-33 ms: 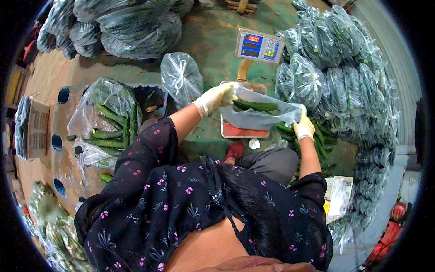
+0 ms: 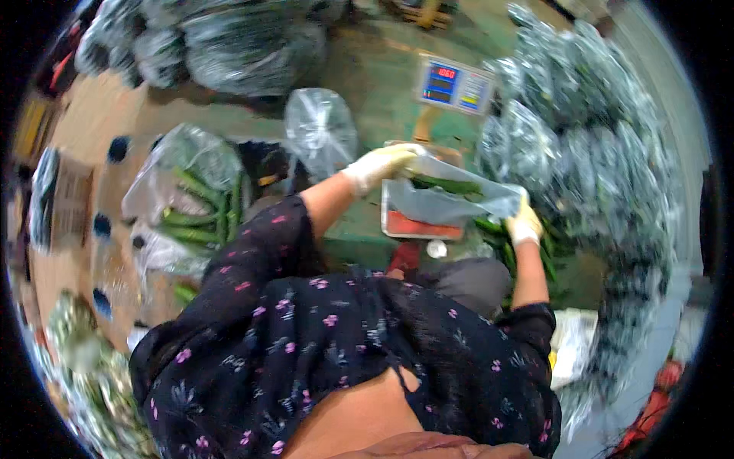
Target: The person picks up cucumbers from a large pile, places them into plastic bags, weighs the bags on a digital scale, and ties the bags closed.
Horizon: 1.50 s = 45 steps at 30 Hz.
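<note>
In white gloves, both my hands hold a clear plastic bag (image 2: 436, 202) stretched sideways over a low weighing scale (image 2: 421, 226) with a red and white platform. A dark green cucumber (image 2: 449, 184) lies lengthwise in the bag. My left hand (image 2: 382, 165) is closed on the bag's left end, and my right hand (image 2: 524, 222) grips its right end. I cannot tell whether the bag's underside touches the platform. Behind it stands the scale's display (image 2: 454, 84) with lit red digits. Loose cucumbers (image 2: 508, 249) lie beside and below my right hand.
Left of me, an open plastic bag (image 2: 180, 153) holds several cucumbers (image 2: 191, 218). Beyond my left hand stands a tied bag (image 2: 319, 126). Filled bags (image 2: 237, 53) are piled at the far left, and more bags (image 2: 589, 153) line the right side. A carton (image 2: 73, 203) stands far left.
The whole view has shifted, so the scene sits slightly farther right. The red reading on the scale's display differs. Both hands keep hold of the bag.
</note>
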Each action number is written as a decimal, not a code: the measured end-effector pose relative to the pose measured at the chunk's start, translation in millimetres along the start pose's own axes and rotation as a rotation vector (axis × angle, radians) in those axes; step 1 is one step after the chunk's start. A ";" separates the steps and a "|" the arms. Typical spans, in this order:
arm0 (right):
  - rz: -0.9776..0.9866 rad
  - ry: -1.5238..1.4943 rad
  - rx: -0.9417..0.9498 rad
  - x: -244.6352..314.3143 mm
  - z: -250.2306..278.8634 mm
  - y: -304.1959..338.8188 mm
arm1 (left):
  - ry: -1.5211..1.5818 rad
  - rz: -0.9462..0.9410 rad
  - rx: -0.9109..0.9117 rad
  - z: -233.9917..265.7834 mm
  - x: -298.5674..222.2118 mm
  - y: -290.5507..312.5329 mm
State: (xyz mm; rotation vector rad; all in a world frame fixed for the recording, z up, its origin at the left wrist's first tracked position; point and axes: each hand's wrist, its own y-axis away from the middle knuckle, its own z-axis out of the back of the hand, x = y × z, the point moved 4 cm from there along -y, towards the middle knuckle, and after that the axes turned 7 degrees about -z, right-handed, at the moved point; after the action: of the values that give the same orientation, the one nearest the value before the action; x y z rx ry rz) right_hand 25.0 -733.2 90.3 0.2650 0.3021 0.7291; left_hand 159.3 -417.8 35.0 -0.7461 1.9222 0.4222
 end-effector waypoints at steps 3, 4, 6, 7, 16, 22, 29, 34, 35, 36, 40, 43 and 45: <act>0.220 -0.129 -0.077 -12.1 -19.1 -17.3 | -0.297 0.063 -0.073 -0.2 -9.7 -1.7; 0.252 -0.146 -0.073 -14.3 -25.7 -21.4 | -0.462 0.074 -0.094 1.9 -4.4 0.1; 0.283 -0.170 -0.064 -20.2 -43.7 -27.1 | -0.759 0.122 -0.127 6.5 7.2 7.4; 0.257 -0.179 -0.050 -36.6 -50.6 -29.0 | -0.821 0.131 -0.120 -5.9 -12.5 17.6; 0.303 -0.613 0.194 -54.0 -115.3 -74.1 | -0.818 -0.209 -0.746 81.2 -140.0 212.1; 0.315 -0.683 0.257 -34.6 -112.5 -47.3 | -0.299 -0.046 -1.443 261.2 -61.6 378.6; 0.309 -0.636 0.315 -9.6 -109.3 -48.6 | -0.338 0.257 -1.583 389.6 10.2 416.3; 0.222 -0.612 0.232 -38.8 -97.4 -30.2 | -0.543 0.541 -1.564 367.9 -17.9 345.3; 0.245 -0.591 0.225 -39.1 -92.3 -34.1 | -0.526 0.505 -1.587 378.3 -8.3 351.8; 0.329 -0.528 0.125 -36.6 -90.6 -35.5 | -0.507 0.469 -1.610 387.2 2.4 359.0; 0.330 -0.480 0.093 -0.1 -60.2 -1.9 | -0.447 0.430 -1.683 374.0 -8.8 360.2; 0.362 -0.642 0.194 17.9 -42.8 5.0 | -0.441 0.123 -1.773 350.5 -35.0 377.0; 0.450 -0.678 0.198 61.4 -24.2 17.0 | -0.193 -0.278 -1.748 348.1 -42.9 412.3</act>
State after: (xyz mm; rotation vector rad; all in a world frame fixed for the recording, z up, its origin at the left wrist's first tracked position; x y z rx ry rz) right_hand 49.3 -675.8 62.9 0.7610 -0.3461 1.0036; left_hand 136.7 107.2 -94.5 -1.8624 0.8179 1.9394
